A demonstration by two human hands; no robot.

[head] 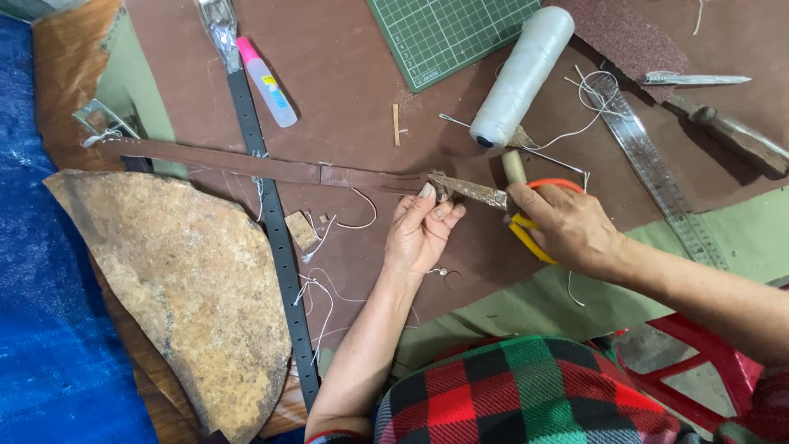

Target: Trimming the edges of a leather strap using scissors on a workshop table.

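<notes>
A long brown leather strap (246, 167) lies across the brown work surface, with a metal buckle at its far left end. My left hand (423, 230) pinches the strap's right end between thumb and fingers. My right hand (567, 226) grips scissors with orange and yellow handles (526, 234); their rusty blades (472, 191) point left and meet the strap end at my left fingertips. A small wooden handle (514, 167) sticks up just behind my right hand.
A white thread spool (522, 76) lies behind the hands beside a green cutting mat (448, 33). A steel ruler (653, 168), an awl-like tool (731, 131), a black belt (275, 234), a glue bottle (267, 82) and a large leather piece (185, 288) lie around. Loose threads are scattered about.
</notes>
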